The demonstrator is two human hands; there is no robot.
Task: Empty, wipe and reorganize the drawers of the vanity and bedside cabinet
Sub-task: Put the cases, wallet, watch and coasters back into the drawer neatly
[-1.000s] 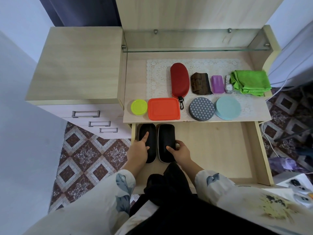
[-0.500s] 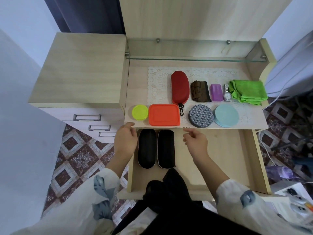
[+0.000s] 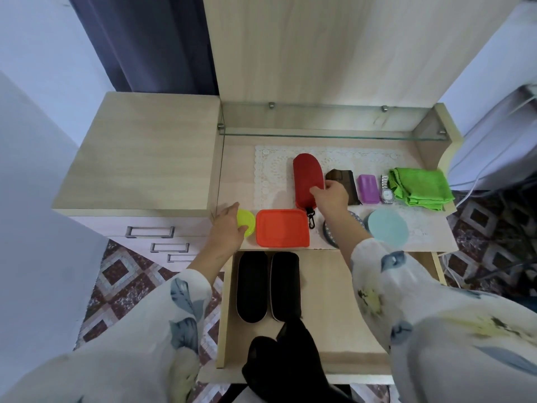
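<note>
Patterned tiles (image 3: 125, 274) border vanity top (image 3: 238, 170) where right hand (image 3: 331, 196) grips red case (image 3: 305, 175).

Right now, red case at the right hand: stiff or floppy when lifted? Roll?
The red case probably lifts stiff: domed shell holds shape under the right hand. Its black clip likely dangles. Lying flat, unlikely to roll.

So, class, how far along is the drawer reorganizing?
Done: two black cases lie in the open drawer. In hand: the right hand grips the red case; the left hand touches the yellow lid. Left: orange box, teal lid, watch on top.
</note>
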